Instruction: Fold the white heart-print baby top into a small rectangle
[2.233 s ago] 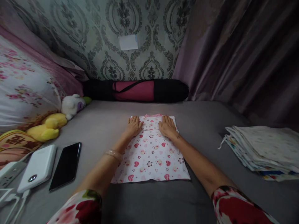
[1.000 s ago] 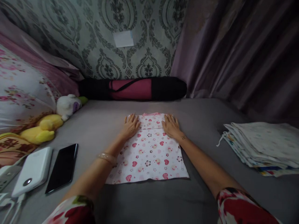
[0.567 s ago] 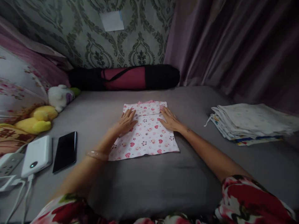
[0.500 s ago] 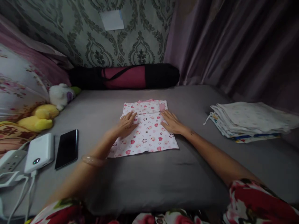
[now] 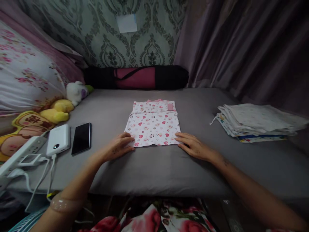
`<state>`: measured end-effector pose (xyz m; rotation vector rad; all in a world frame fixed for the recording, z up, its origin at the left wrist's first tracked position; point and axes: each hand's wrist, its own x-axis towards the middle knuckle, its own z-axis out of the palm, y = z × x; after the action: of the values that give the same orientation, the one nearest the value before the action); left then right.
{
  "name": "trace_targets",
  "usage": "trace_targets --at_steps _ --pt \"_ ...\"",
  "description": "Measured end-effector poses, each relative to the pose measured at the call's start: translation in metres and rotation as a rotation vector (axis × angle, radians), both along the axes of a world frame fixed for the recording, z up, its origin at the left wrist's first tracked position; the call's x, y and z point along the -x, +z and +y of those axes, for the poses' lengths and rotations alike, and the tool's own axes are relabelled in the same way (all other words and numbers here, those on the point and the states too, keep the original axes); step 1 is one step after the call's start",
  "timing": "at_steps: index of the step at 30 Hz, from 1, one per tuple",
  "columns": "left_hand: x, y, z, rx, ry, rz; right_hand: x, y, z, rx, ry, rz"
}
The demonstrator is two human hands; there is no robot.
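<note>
The heart-printed white garment [image 5: 154, 124] lies flat on the grey-sheeted bed [image 5: 154, 170], in front of the wearer. Progress, as judged from its present lie: partial. The far band is turned over along a straight crease, a pink patch [image 5: 170, 107] showing at its right end; the near panel lies spread, with no fold seen in it. The left hand [image 5: 120, 145] is at the near left corner, the right hand [image 5: 193, 146] at the near right; on each, thumb and fingers appear parted, but whether either pinches the hem cannot be told. To the left lie a smartphone [image 5: 81, 138], a power bank [image 5: 58, 139] and a power strip [image 5: 21, 156]; to the right, well apart, a stack of folded cloths [image 5: 256, 119]. A long black-and-maroon bag [image 5: 135, 78] lies along the wall. None of these touches the garment; no obstruction noted.
</note>
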<state>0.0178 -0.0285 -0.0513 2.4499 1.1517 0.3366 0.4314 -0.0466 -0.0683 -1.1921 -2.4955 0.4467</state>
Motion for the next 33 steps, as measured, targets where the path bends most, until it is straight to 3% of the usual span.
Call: trace_targets --at_steps 8,12,16,19,23,30,33 --pt "0.018 0.001 -0.009 -0.043 -0.018 0.039 -0.004 -0.001 0.000 -0.040 0.025 0.042" --pt "0.024 -0.003 -0.003 -0.030 -0.066 0.034 -0.003 0.001 0.000 -0.020 0.013 0.017" --pt "0.025 -0.007 0.006 -0.073 -0.026 -0.025 -0.001 0.003 0.000 -0.016 -0.054 0.025" --pt "0.022 0.001 0.010 -0.025 0.074 -0.105 0.003 0.006 0.003 -0.013 -0.075 0.055" --pt "0.016 0.015 0.016 0.119 0.335 -0.217 0.007 0.012 0.015 0.035 -0.116 0.156" --pt "0.000 0.016 0.055 0.163 0.603 -0.627 0.013 0.013 0.055 0.082 -0.503 0.347" --pt "-0.011 0.013 0.079 0.160 0.676 -0.752 0.019 0.007 0.081 0.057 -0.559 0.454"
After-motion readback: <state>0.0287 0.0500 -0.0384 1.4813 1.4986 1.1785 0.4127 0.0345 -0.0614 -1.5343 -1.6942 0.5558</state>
